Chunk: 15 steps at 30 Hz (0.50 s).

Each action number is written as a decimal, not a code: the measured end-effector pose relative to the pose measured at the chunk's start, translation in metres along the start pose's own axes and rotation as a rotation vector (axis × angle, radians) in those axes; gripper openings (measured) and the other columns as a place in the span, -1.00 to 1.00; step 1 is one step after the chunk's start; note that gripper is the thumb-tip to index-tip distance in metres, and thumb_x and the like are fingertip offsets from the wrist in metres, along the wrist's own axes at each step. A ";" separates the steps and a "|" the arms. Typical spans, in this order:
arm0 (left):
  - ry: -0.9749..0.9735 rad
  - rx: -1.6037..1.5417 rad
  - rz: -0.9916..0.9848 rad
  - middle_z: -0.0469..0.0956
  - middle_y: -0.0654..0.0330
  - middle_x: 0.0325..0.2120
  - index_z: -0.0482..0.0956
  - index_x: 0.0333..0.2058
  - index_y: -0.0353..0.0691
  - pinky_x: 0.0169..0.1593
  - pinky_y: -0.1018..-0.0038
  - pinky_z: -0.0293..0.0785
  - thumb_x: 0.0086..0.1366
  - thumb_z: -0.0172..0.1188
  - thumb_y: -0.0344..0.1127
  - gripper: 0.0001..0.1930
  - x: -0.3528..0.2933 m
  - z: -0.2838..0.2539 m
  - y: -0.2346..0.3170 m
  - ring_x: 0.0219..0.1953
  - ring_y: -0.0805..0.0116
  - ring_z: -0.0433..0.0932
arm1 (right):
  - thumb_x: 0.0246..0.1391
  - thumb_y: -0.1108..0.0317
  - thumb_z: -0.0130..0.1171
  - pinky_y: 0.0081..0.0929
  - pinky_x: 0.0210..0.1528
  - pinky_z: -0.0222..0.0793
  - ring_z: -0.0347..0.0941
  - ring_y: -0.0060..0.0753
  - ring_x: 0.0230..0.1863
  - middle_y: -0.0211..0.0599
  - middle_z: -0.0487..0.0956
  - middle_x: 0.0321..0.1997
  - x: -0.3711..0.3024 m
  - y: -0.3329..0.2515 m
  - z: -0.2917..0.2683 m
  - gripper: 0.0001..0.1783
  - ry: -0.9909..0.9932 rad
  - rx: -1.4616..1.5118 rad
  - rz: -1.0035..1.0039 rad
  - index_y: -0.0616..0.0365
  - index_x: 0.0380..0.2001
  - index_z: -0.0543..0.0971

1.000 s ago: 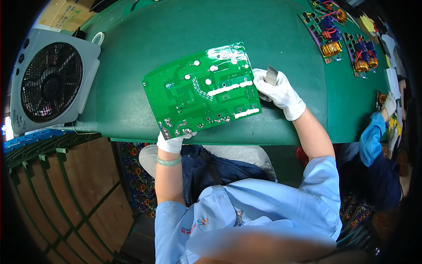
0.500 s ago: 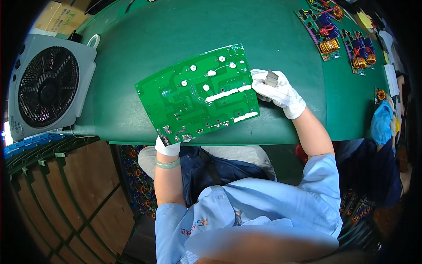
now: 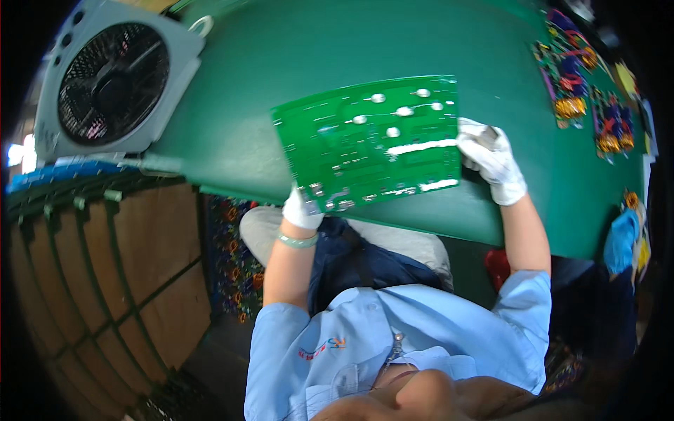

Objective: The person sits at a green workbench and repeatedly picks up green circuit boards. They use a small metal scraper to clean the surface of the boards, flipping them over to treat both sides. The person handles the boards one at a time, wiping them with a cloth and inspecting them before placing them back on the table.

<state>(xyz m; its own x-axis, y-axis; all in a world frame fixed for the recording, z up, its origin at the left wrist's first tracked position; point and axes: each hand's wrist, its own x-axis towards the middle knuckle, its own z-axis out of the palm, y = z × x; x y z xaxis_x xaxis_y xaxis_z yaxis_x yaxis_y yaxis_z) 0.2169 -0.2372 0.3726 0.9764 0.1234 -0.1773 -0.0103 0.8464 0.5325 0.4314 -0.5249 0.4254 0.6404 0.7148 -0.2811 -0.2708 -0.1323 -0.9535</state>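
A green circuit board point(image 3: 344, 151), its solder side up, is held tilted above the green table. White blobs and two white strips stand out on it. My gloved left hand point(image 3: 303, 212) grips the board's near left corner, with its fingers largely hidden underneath. At the right edge, my gloved right hand point(image 3: 491, 158) pinches the board. A small flat grey piece point(image 3: 487, 138) is also tucked in that hand; motion blur hides exactly what it is.
A grey box fan point(image 3: 112, 84) stands at the far left of the green table point(image 3: 281, 49). Several boards with copper coils point(image 3: 570, 107) lie at the far right. Near a blue cloth-like item point(image 3: 620, 241) at the right edge is another coil point(image 3: 630, 200). Brown panels point(image 3: 154, 245) stand at lower left.
The whole view has swung, so the fan, table and far boards sit turned clockwise in the picture. The circuit board appears farther right and more level, still in both hands.
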 end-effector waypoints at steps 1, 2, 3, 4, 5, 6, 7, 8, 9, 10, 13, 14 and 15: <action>-0.007 -0.006 -0.002 0.48 0.17 0.12 0.43 0.16 -0.12 0.14 0.21 0.45 0.34 0.05 -0.16 -0.56 0.002 0.002 -0.001 0.12 0.18 0.46 | 0.12 0.26 0.29 -0.70 -0.56 0.14 0.29 -0.76 -0.57 -0.57 0.47 -0.52 0.000 0.000 0.001 -0.68 0.054 -0.044 0.016 0.18 -0.10 0.61; -0.007 -0.011 -0.003 0.48 0.17 0.12 0.42 0.16 -0.12 0.14 0.20 0.45 0.34 0.05 -0.16 -0.56 0.003 0.004 0.000 0.13 0.17 0.46 | 0.12 0.25 0.29 -0.72 -0.58 0.12 0.29 -0.77 -0.58 -0.57 0.47 -0.53 -0.001 0.000 0.003 -0.67 0.082 -0.038 0.006 0.18 -0.09 0.61; -0.010 -0.014 -0.003 0.48 0.17 0.12 0.42 0.16 -0.12 0.14 0.20 0.45 0.34 0.05 -0.16 -0.56 0.006 0.005 0.000 0.13 0.17 0.46 | 0.12 0.25 0.29 -0.74 -0.59 0.10 0.29 -0.78 -0.59 -0.58 0.47 -0.54 0.000 0.002 0.003 -0.65 0.117 -0.036 -0.004 0.19 -0.08 0.60; -0.012 -0.019 -0.002 0.48 0.16 0.12 0.42 0.16 -0.12 0.14 0.20 0.45 0.35 0.05 -0.16 -0.56 0.008 0.005 -0.001 0.13 0.17 0.46 | 0.12 0.24 0.29 -0.77 -0.62 0.07 0.29 -0.79 -0.61 -0.58 0.47 -0.55 0.003 0.009 -0.002 -0.63 0.098 -0.031 -0.033 0.20 -0.05 0.60; -0.010 -0.016 -0.002 0.48 0.16 0.12 0.42 0.16 -0.12 0.15 0.20 0.45 0.35 0.05 -0.16 -0.56 0.010 0.006 -0.001 0.13 0.17 0.46 | 0.12 0.22 0.27 -0.76 -0.62 0.07 0.29 -0.80 -0.60 -0.59 0.47 -0.54 0.005 0.014 -0.005 -0.61 0.093 -0.023 -0.032 0.20 -0.04 0.59; -0.013 -0.021 -0.002 0.48 0.16 0.12 0.42 0.16 -0.12 0.15 0.20 0.45 0.35 0.05 -0.16 -0.56 0.012 0.006 -0.003 0.13 0.17 0.46 | 0.13 0.21 0.25 -0.77 -0.62 0.06 0.29 -0.80 -0.60 -0.59 0.46 -0.54 0.005 0.013 -0.004 -0.61 0.099 -0.025 -0.030 0.21 -0.04 0.59; -0.013 -0.020 0.001 0.48 0.16 0.12 0.42 0.16 -0.12 0.15 0.20 0.45 0.35 0.05 -0.16 -0.56 0.012 0.007 -0.004 0.13 0.17 0.46 | 0.14 0.19 0.23 -0.77 -0.62 0.06 0.28 -0.81 -0.60 -0.59 0.46 -0.54 0.004 0.011 -0.002 -0.61 0.106 -0.027 -0.029 0.21 -0.04 0.60; -0.010 -0.018 -0.001 0.48 0.16 0.12 0.42 0.16 -0.12 0.15 0.20 0.45 0.35 0.04 -0.16 -0.56 0.014 0.007 -0.003 0.13 0.17 0.46 | 0.15 0.19 0.22 -0.77 -0.62 0.06 0.28 -0.81 -0.60 -0.59 0.46 -0.54 0.005 0.011 -0.001 -0.61 0.095 -0.035 -0.037 0.21 -0.04 0.60; -0.010 -0.016 -0.001 0.47 0.16 0.12 0.42 0.16 -0.12 0.15 0.20 0.45 0.35 0.04 -0.16 -0.56 0.014 0.007 -0.005 0.13 0.17 0.46 | 0.15 0.18 0.21 -0.77 -0.62 0.06 0.28 -0.81 -0.60 -0.59 0.46 -0.54 0.004 0.010 -0.002 -0.61 0.092 -0.046 -0.044 0.22 -0.05 0.60; -0.014 -0.010 -0.001 0.47 0.16 0.12 0.42 0.16 -0.12 0.15 0.20 0.45 0.35 0.04 -0.16 -0.57 0.014 0.008 -0.006 0.13 0.17 0.46 | 0.15 0.17 0.20 -0.77 -0.62 0.05 0.28 -0.81 -0.60 -0.59 0.46 -0.53 0.003 0.009 -0.002 -0.61 0.089 -0.057 -0.051 0.22 -0.05 0.60; -0.014 0.001 -0.001 0.47 0.16 0.12 0.41 0.17 -0.12 0.15 0.19 0.45 0.36 0.04 -0.16 -0.57 0.016 0.007 -0.007 0.13 0.17 0.46 | 0.16 0.17 0.19 -0.77 -0.62 0.05 0.27 -0.81 -0.60 -0.59 0.46 -0.53 0.006 0.010 -0.002 -0.60 0.092 -0.065 -0.055 0.23 -0.05 0.60; -0.018 0.002 -0.002 0.47 0.16 0.12 0.41 0.17 -0.12 0.15 0.19 0.45 0.36 0.03 -0.16 -0.57 0.016 0.008 -0.007 0.13 0.17 0.46 | 0.16 0.17 0.19 -0.77 -0.62 0.05 0.28 -0.81 -0.60 -0.59 0.46 -0.53 0.006 0.010 -0.002 -0.60 0.088 -0.064 -0.058 0.23 -0.05 0.60; -0.016 0.003 0.000 0.47 0.16 0.12 0.41 0.17 -0.12 0.15 0.19 0.45 0.36 0.03 -0.16 -0.57 0.017 0.007 -0.007 0.13 0.17 0.46 | 0.16 0.17 0.19 -0.77 -0.62 0.05 0.28 -0.81 -0.60 -0.59 0.47 -0.53 0.006 0.011 -0.002 -0.61 0.082 -0.063 -0.060 0.23 -0.05 0.60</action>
<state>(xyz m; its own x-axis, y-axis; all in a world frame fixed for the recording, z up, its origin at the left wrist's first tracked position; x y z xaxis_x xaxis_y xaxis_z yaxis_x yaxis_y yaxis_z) 0.2354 -0.2451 0.3717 0.9798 0.1149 -0.1638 -0.0096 0.8447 0.5351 0.4341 -0.5234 0.4131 0.7112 0.6647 -0.2288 -0.1864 -0.1356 -0.9731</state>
